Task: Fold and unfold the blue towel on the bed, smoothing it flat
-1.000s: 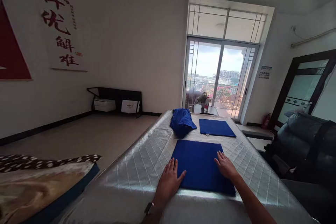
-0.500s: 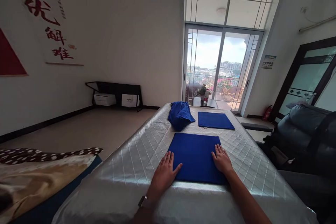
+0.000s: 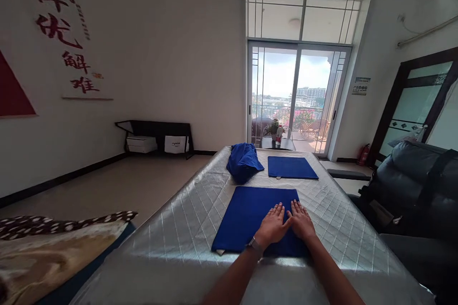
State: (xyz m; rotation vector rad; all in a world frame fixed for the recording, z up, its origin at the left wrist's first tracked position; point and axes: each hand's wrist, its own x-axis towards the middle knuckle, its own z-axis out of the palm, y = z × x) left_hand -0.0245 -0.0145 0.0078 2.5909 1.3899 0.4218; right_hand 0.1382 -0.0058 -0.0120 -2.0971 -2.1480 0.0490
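A flat blue cloth panel (image 3: pixel 246 212), roughly square with a small pale tag at its near left corner, lies on the silver quilted table cover (image 3: pixel 186 219). My left hand (image 3: pixel 275 224) rests flat on the panel, right of its middle, fingers stretched forward. Close beside it, my right hand (image 3: pixel 301 219) lies flat along the panel's right edge, and the two thumbs meet or overlap. Farther back are a second flat blue panel (image 3: pixel 293 167) with a pale tag and a crumpled blue cloth (image 3: pixel 244 162). Neither hand grips anything.
A black padded chair or bag (image 3: pixel 411 190) stands by the table's right side. At the lower left is a patterned blanket (image 3: pixel 71 243). Behind the table's far end, a small table (image 3: pixel 266 143) holds a plant and a bottle (image 3: pixel 278 137). A low black shelf (image 3: pixel 161 128) stands at the wall.
My left hand has slid right across the panel, from its left edge to beside my right hand. The right hand stays near the right edge. The view has tilted up slightly.
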